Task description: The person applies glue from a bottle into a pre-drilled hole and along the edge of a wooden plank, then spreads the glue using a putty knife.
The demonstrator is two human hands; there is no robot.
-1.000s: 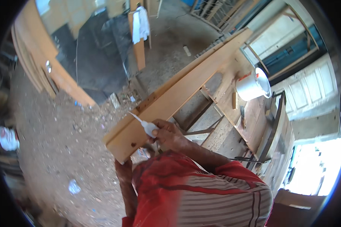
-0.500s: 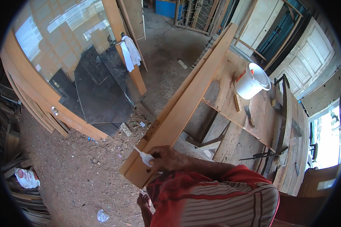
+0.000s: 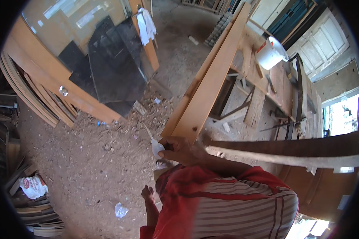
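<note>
My right hand (image 3: 177,150) grips a small white plastic squeeze bottle (image 3: 158,148) with a long thin nozzle pointing up and to the left. The bottle is off the near end of a long orange-brown wooden beam (image 3: 209,97), above the littered floor. A dark hole shows in the beam's face just beyond my right hand. Low beside my body, my left hand (image 3: 147,192) has its fingers curled in; whatever they may hold is hidden.
A workbench (image 3: 263,81) on the right bears a white bucket (image 3: 272,53) and hand tools. Dark boards (image 3: 115,67) lean against a glazed wooden frame at left, where a white cloth (image 3: 146,26) hangs. A curved timber (image 3: 283,147) crosses at right. Wood scraps litter the floor.
My right hand and the bottle have gone from over the beam to just past its near end. The whole view has shifted, and the curved timber at right shows now. My left hand stays low.
</note>
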